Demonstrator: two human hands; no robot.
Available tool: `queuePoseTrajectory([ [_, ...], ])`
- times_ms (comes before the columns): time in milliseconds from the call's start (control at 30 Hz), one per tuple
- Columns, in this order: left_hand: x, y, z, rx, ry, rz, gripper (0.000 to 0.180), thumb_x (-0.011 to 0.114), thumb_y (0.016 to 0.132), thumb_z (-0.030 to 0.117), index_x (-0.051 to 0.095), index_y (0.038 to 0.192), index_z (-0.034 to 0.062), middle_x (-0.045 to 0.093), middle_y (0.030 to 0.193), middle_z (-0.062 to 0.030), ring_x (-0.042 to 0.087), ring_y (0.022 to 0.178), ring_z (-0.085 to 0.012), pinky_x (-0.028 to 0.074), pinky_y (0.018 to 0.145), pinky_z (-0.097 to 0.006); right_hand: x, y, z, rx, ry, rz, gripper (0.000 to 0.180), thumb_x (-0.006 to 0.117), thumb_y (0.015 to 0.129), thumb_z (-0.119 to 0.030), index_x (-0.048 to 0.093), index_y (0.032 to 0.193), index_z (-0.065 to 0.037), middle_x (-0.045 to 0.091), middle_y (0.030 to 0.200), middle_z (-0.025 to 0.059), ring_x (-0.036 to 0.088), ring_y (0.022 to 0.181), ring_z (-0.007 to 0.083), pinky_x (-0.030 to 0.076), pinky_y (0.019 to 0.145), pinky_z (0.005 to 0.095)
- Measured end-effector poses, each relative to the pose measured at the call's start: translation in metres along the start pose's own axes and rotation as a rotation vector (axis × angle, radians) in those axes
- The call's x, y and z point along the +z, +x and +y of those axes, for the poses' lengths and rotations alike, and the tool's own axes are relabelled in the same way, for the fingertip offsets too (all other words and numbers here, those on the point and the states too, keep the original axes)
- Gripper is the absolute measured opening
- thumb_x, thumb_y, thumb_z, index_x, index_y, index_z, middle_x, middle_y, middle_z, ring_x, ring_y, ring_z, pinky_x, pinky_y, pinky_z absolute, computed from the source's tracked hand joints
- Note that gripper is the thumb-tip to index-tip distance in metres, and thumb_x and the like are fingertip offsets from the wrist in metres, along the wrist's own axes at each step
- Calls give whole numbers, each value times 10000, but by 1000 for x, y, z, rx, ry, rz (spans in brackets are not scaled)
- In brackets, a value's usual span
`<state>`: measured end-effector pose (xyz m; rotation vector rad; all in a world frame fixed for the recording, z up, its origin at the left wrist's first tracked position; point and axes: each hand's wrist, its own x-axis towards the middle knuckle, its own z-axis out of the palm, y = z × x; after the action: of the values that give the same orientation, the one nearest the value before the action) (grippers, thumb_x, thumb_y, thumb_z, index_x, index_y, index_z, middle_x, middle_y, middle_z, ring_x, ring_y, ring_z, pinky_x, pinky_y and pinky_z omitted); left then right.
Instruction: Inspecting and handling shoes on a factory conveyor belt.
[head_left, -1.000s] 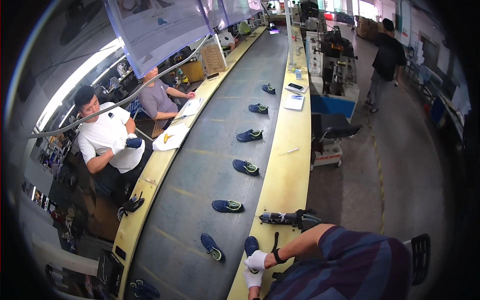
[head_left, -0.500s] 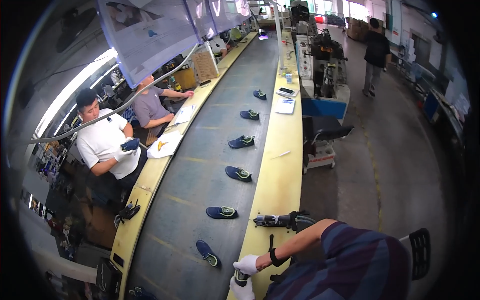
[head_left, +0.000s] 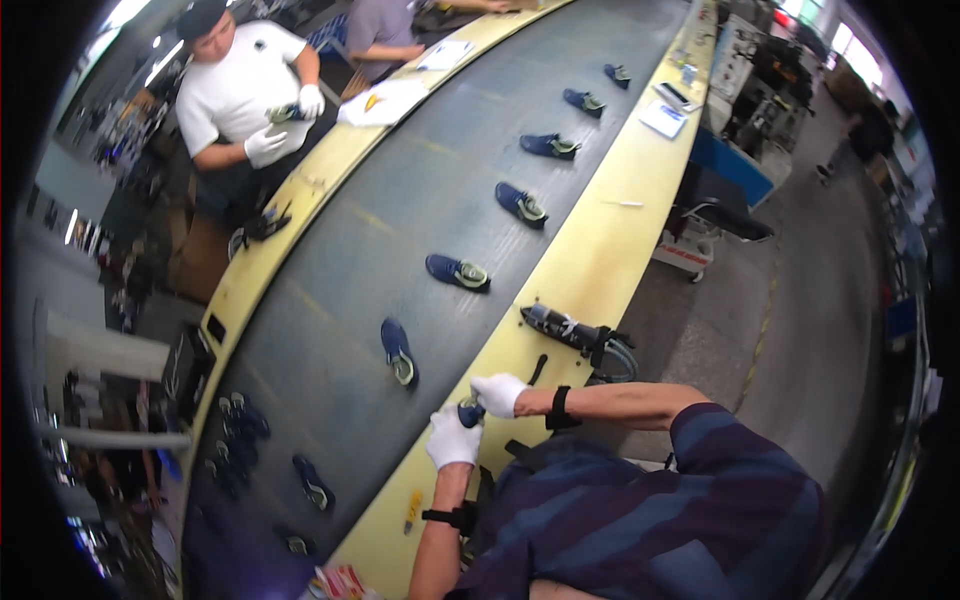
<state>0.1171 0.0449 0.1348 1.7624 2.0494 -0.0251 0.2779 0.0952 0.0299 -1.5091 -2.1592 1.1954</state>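
A small navy shoe (head_left: 469,412) is gripped between my two white-gloved hands above the near yellow edge of the bench. My left hand (head_left: 455,438) wraps its near side. From the far right, my right hand (head_left: 500,395) closes on its other side. Both gloves cover much of the shoe. Just past my right hand lies a short black-handled tool (head_left: 539,368). Farther along the bench sits a black clamp-like device (head_left: 565,328) with cables. A yellow utility knife (head_left: 413,511) rests beside my left forearm.
A grey conveyor belt (head_left: 350,215) carries several navy shoes with pale green linings, the closest being a shoe (head_left: 398,352). Across it, a co-worker in a white shirt (head_left: 240,85) handles a shoe (head_left: 289,113). A black chair (head_left: 725,205) stands right of the bench.
The view has tilted down and turned, showing both my forearms and more of the near belt. The shoe stays in my hands. Across the belt, the co-worker's hands have shifted around their shoe.
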Motion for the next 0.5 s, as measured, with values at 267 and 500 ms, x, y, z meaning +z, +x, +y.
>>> queuePoseTrajectory([
  [267, 9, -3, -4, -87, -28, -29, 675, 838, 805, 516, 574, 1297, 137, 685, 1146, -201, 733, 1000, -422, 588, 832, -556, -111, 21, 79, 18, -446, 740, 233, 747, 866, -228, 712, 1043, -81, 713, 973, 184, 701, 906, 377, 551, 845, 481],
  [500, 9, 7, 1, -115, -48, -30, 679, 832, 804, 543, 591, 1257, 98, 707, 1128, -206, 744, 996, -420, 601, 829, -538, -126, -6, 104, 336, -223, 171, 502, 726, 956, -452, 646, 1230, -38, 753, 1099, 239, 716, 1062, 440, 559, 916, 487],
])
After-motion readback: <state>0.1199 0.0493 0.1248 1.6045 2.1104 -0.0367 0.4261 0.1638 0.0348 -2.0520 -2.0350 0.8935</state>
